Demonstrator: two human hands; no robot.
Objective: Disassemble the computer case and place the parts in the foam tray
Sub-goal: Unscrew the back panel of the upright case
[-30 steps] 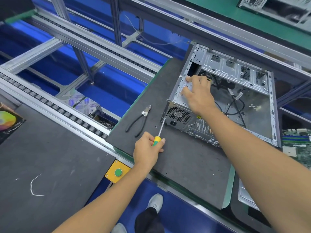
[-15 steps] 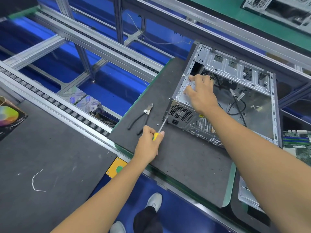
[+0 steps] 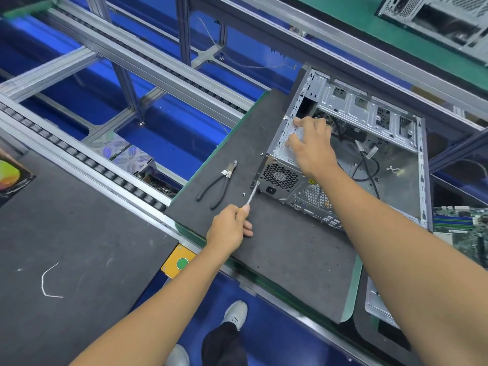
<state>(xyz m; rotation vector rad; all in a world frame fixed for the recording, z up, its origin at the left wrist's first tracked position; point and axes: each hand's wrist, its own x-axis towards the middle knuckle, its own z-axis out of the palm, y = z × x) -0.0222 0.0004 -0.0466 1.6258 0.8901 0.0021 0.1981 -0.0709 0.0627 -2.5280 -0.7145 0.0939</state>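
Left hand (image 3: 227,228): you're gripping the screwdriver (image 3: 252,194), its shaft pointing up-right into the case (image 3: 343,107) corner.
Right hand (image 3: 311,146): you're pressing spread fingers on the power supply (image 3: 280,178).

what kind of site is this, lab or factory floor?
Likely a factory teardown line: roller conveyor rails on aluminium framing, a foam-topped work pallet holding an opened computer case, and a green push button at the station edge.

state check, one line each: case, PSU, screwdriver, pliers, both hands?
Silver metal computer case: on its side, panel off.
Grey power supply: in the case.
Screwdriver: tip at case's rear corner.
Black-handled pliers: lying unused on mat.
Left hand: grips screwdriver.
Right hand: rests on power supply.
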